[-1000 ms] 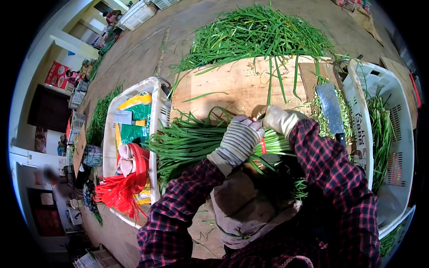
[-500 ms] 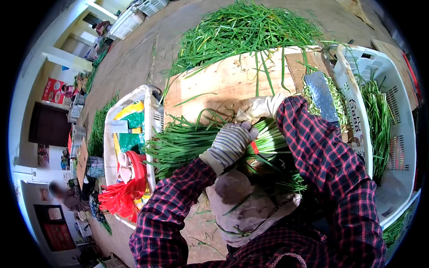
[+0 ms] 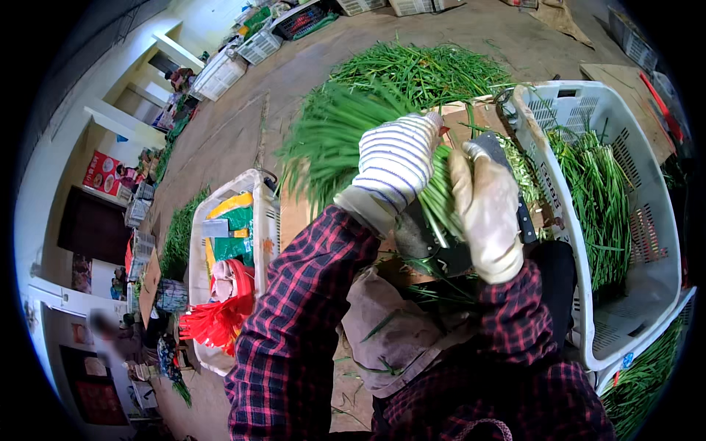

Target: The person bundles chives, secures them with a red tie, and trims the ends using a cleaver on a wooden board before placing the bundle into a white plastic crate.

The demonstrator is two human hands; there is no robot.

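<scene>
My left hand (image 3: pixel 397 162), in a white glove with dark stripes, is closed around a bundle of garlic chives (image 3: pixel 323 140). The leaves fan out to the left, blurred by motion, and the pale stems (image 3: pixel 440 195) slant down to the right. A bit of red shows by the fingers. Against the stems' right side lies my right hand (image 3: pixel 491 209), in a cream glove, its fingers stretched out and the thumb apart. Partly behind it, a cleaver (image 3: pixel 494 147) with a black handle rests on the wooden board (image 3: pixel 294 206) near chopped stem ends (image 3: pixel 523 170).
A heap of loose chives (image 3: pixel 426 70) lies beyond the board. To the right stands a white crate (image 3: pixel 581 294) with more chives. The left white crate (image 3: pixel 272 213) holds red ties (image 3: pixel 220 316), a small blade (image 3: pixel 215 227) and a green-yellow bag (image 3: pixel 239 246).
My left hand has lifted the chive bundle up and away from the board's near edge. My right hand has moved from the bundle's far side to its stems. The view has shifted.
</scene>
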